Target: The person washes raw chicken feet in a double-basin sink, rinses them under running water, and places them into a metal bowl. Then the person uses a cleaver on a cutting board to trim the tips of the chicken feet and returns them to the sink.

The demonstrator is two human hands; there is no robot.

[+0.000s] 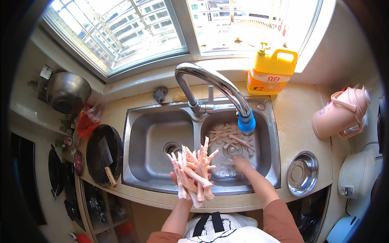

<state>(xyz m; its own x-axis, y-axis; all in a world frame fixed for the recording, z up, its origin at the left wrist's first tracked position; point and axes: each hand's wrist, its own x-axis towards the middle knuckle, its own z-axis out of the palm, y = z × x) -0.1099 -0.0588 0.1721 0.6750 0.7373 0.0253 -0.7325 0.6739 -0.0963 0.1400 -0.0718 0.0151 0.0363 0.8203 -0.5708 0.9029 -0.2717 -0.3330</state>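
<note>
A bunch of raw chicken feet [194, 176] rests in my left hand [174, 177], held above the front rim and divider of the double stainless-steel sink [161, 130]. The feet cover most of that hand. My right hand [240, 164] reaches into the water of the right basin [267, 145], near its round drain strainer [232, 150]. Its fingers are blurred by the water, so what they touch is unclear. More chicken feet [228, 136] lie in the back of that basin. The left basin holds none. Over the right basin hangs the blue nozzle [246, 123] of the chrome faucet [212, 77].
Left of the sink, a cleaver [105, 152] lies across a black wok [94, 158]. A steel bowl [303, 173] and a pink thermos [339, 112] stand on the right. Behind are a yellow detergent jug [270, 71] and a steel-wool scrubber [160, 94].
</note>
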